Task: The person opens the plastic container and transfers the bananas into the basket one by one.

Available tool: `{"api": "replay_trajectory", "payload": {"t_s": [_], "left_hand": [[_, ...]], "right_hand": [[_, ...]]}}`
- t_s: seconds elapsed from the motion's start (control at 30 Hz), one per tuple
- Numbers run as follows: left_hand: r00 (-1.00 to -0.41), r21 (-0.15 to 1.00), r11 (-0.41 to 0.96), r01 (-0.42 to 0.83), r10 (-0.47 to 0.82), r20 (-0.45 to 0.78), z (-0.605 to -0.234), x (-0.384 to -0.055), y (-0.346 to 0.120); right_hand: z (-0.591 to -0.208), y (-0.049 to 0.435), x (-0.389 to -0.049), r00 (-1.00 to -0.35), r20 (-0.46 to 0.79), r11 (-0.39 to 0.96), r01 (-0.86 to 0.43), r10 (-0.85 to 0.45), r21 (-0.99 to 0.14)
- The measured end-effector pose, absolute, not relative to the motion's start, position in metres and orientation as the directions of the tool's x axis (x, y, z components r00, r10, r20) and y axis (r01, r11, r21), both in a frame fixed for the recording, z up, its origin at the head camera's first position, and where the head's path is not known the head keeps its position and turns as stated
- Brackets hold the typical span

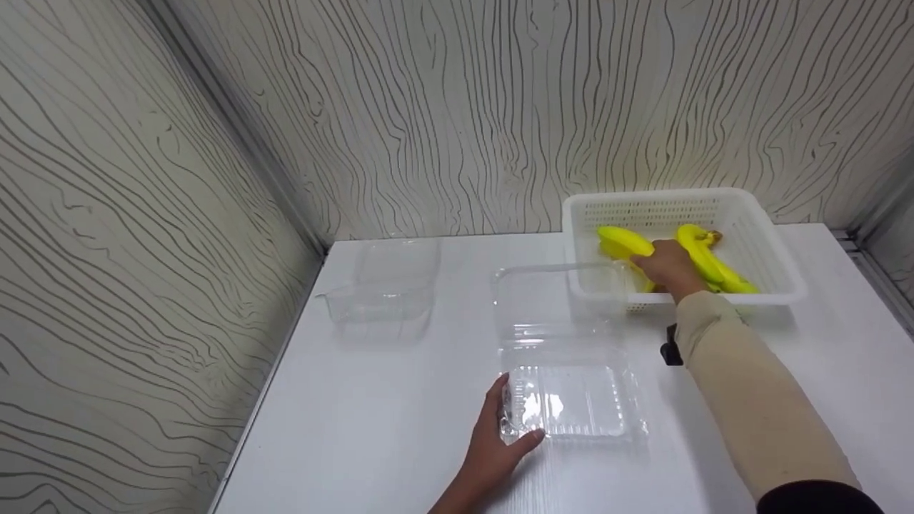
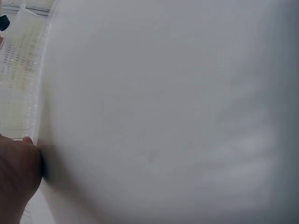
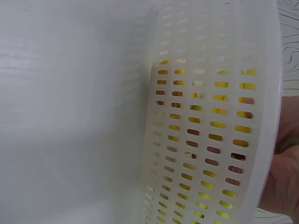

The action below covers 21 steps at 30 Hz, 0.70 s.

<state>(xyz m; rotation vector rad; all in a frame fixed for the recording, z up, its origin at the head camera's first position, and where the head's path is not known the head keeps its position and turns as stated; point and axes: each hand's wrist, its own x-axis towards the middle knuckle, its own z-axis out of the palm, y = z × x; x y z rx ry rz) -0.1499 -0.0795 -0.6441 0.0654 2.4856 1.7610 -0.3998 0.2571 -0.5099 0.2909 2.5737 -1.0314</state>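
Observation:
A clear plastic clamshell container point(image 1: 585, 400) stands with its lid point(image 1: 550, 300) raised toward the back. My left hand point(image 1: 493, 442) holds its near left corner, thumb at the front rim and fingers along the left side. Inside the white basket point(image 1: 775, 275), my right hand point(image 1: 671, 265) grips a yellow banana point(image 1: 621, 239) on the left; the fingertips are hidden. Just right of that hand lies another banana point(image 1: 717, 264) with a brown stem end. Through the basket's slots in the right wrist view, yellow fruit and parts of fingers show, and the right hand point(image 3: 282, 172) reaches over the rim.
A second clear plastic container point(image 1: 378, 303), its lid up, stands at the back left of the white table point(image 1: 343, 414). Wood-grain patterned panels point(image 1: 457, 114) rise behind and to the left. The basket sits near the back panel.

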Motion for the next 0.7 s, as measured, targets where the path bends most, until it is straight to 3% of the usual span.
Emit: {"api": "replay_trajectory", "payload": {"t_s": [0.7], "left_hand": [[-0.995,0.946,0.323,-0.033,0.075,-0.06,-0.6425,-0.1497,-0.0785]], "right_hand": [[-0.5124,0.2571,-0.4012,-0.931,-0.362,0.745,0.271,0.042,-0.61]]}}
